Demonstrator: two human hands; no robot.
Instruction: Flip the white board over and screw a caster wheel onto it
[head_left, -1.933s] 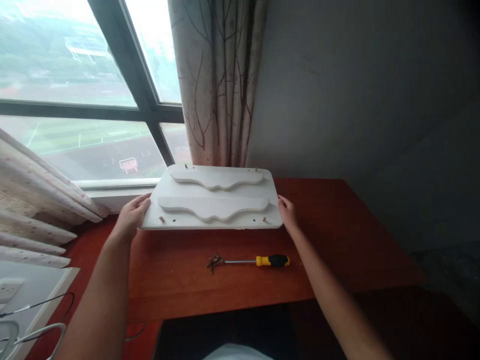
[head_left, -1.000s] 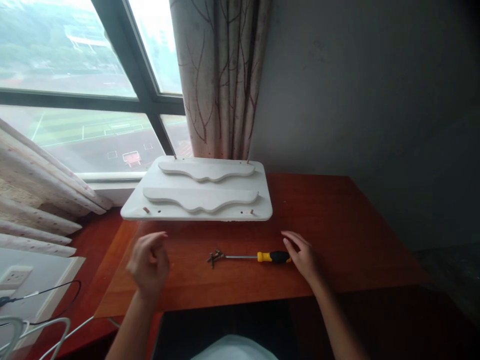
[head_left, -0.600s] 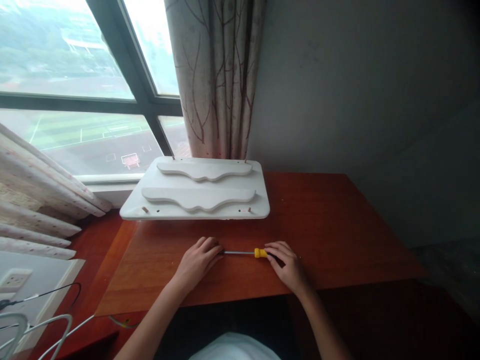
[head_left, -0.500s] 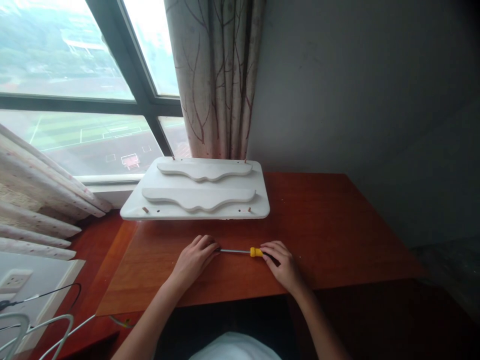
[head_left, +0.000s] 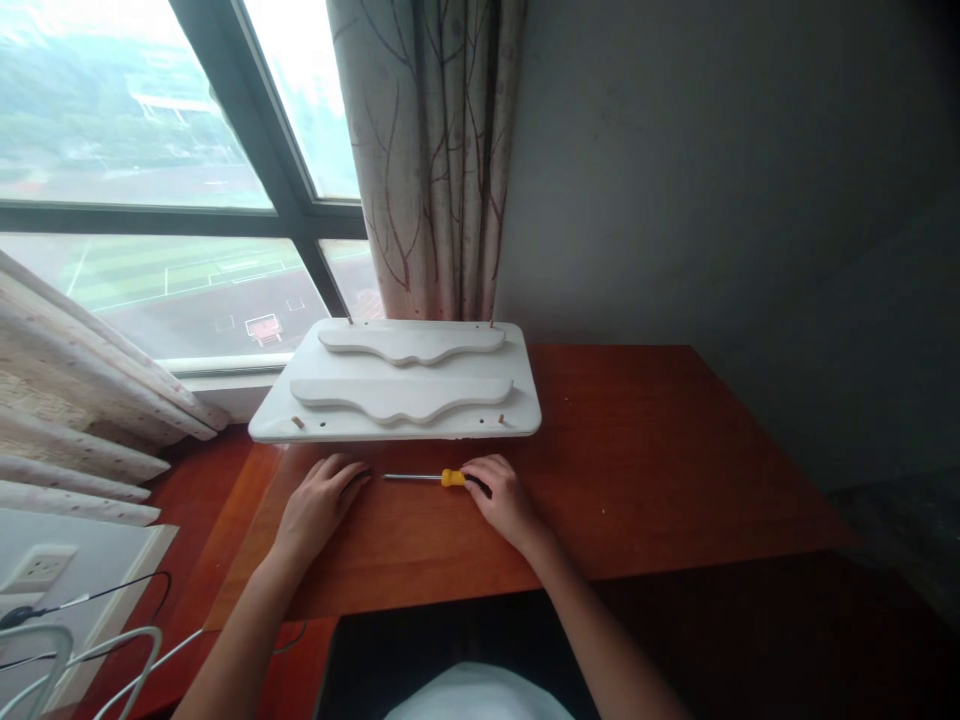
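Observation:
My right hand [head_left: 501, 492] is closed around the rear of a screwdriver's yellow handle [head_left: 453, 478]. The screwdriver's metal shaft [head_left: 412, 477] points left, low over the tabletop. A short gap to the left of its tip, my left hand [head_left: 319, 500] rests with fingers and thumb drawn together; what they hold, if anything, is hidden. Beyond both hands lies a white board [head_left: 401, 370] with rounded corners. Two white strips with wavy edges, a rear strip [head_left: 411, 343] and a front strip [head_left: 401, 398], lie across it. Small wooden dowels, one a front dowel [head_left: 501, 419], stick up near its corners.
The reddish-brown wooden table [head_left: 660, 450] extends right toward a grey wall [head_left: 712, 200]. A window [head_left: 135, 280] and patterned curtain [head_left: 442, 160] stand behind. At lower left are a wall socket [head_left: 41, 570], a black cable and white curved tubes [head_left: 142, 665].
Both hands have moved left along the table, the screwdriver travelling with the right. The left hand has come away from the screwdriver's tip, leaving a gap. The view has shifted slightly.

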